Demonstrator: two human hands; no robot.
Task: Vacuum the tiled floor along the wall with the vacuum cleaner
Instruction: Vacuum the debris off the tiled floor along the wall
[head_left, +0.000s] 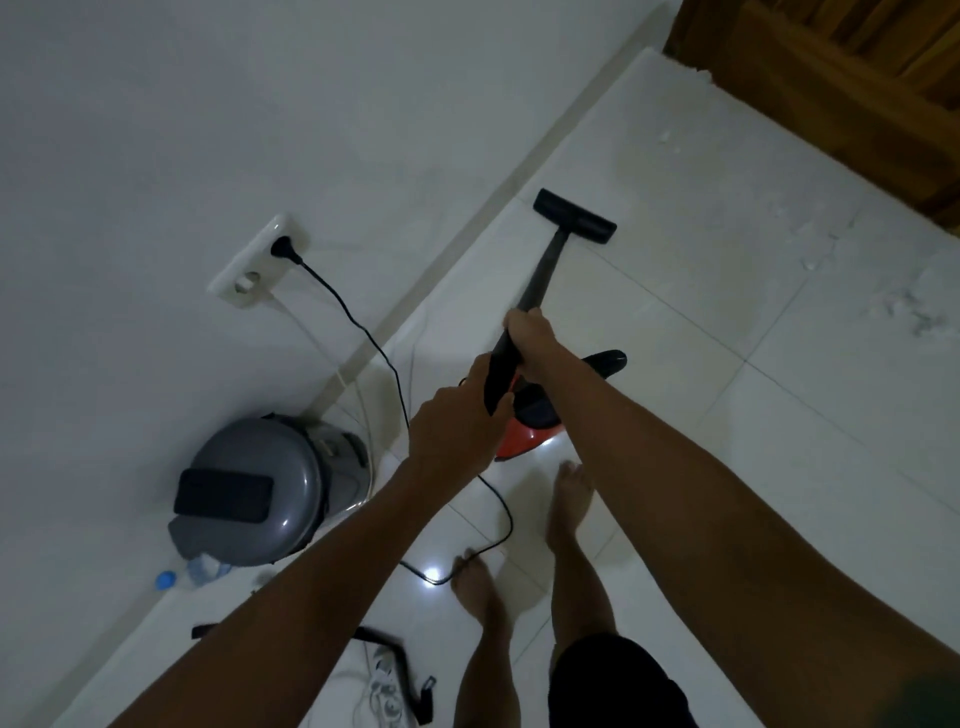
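Note:
A vacuum cleaner with a red and black body (530, 434) stands on the white tiled floor (727, 426). Its black wand (543, 270) runs forward to a flat black floor head (574, 215), which rests on the tiles close to the skirting of the white wall (208, 130). My right hand (530, 340) grips the wand higher up. My left hand (457, 423) grips the lower black handle end, just above the body. The black power cord (363, 327) runs from a wall socket (260, 260) down to the floor and behind the body.
A grey rice cooker (265, 488) sits against the wall at the left, with a plastic bottle (192, 571) beside it. My bare feet (566, 509) stand behind the vacuum, the cord looping between them. A power strip and strap (387, 686) lie at the bottom. A wooden door (857, 93) fills the top right.

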